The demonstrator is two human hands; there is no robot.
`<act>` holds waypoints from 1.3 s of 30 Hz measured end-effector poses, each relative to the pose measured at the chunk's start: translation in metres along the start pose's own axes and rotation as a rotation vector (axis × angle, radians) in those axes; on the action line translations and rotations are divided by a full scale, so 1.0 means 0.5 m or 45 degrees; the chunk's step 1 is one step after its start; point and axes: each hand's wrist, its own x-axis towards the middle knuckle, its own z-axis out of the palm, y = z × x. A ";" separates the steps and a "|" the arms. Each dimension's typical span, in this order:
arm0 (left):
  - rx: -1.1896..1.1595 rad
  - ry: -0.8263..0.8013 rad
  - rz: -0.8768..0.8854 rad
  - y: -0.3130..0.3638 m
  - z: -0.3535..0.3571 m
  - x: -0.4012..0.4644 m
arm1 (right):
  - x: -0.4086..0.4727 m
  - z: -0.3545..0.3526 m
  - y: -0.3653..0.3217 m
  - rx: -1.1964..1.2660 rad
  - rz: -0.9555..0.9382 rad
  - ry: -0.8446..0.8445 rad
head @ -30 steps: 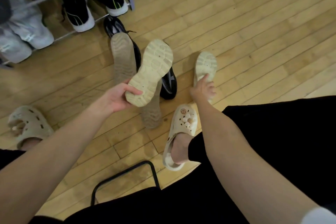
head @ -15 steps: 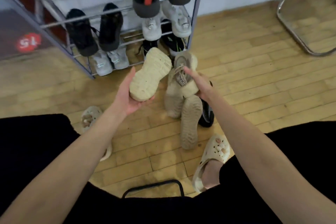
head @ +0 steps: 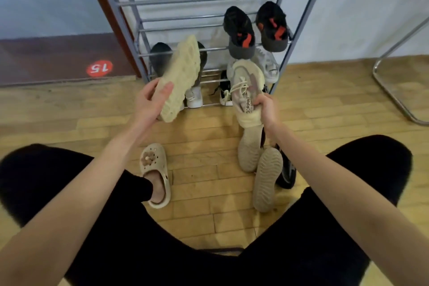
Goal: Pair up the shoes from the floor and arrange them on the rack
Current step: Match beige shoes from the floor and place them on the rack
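My left hand (head: 152, 100) grips a cream sneaker (head: 182, 74) by its heel, sole turned toward me, toe raised toward the metal shoe rack (head: 209, 0). My right hand (head: 267, 109) holds its matching cream sneaker (head: 247, 90) by the heel collar, laces up, in front of the rack's lower shelves. On the floor below my right hand lie two tan shoes (head: 257, 169) sole-up and a black shoe (head: 286, 169) partly hidden behind them. The rack holds a black-and-red pair (head: 255, 28), black shoes behind the left sneaker, and white and black shoes lower down.
The rack's top shelves hold nothing. A curved metal frame (head: 394, 90) stands on the wood floor at the right. A red round "15" sticker (head: 99, 68) marks the dark base at the left. My foot in a beige clog (head: 154, 169) rests between my knees.
My right hand picked the second cream sneaker off the floor and lifted it. Both hands rose toward the rack, and my view tilted up, showing the rack's upper shelves.
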 end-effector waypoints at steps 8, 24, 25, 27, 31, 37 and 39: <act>0.173 0.080 0.190 0.061 -0.026 0.016 | -0.045 0.049 -0.083 -0.142 -0.202 -0.007; 0.710 0.579 0.312 0.040 0.037 0.306 | 0.252 0.254 -0.155 -0.386 -0.342 -0.117; 0.714 0.626 0.301 0.032 0.048 0.325 | 0.280 0.266 -0.154 -0.399 -0.347 -0.123; 0.745 0.712 0.278 0.025 0.064 0.363 | 0.329 0.288 -0.159 -0.388 -0.335 -0.127; 0.915 0.811 0.372 0.022 0.062 0.434 | 0.405 0.335 -0.178 -0.351 -0.346 -0.145; 1.033 0.822 0.240 -0.009 0.067 0.511 | 0.469 0.405 -0.127 -0.293 -0.345 -0.128; 1.107 0.769 0.176 -0.030 0.070 0.522 | 0.474 0.408 -0.113 -0.375 -0.363 -0.146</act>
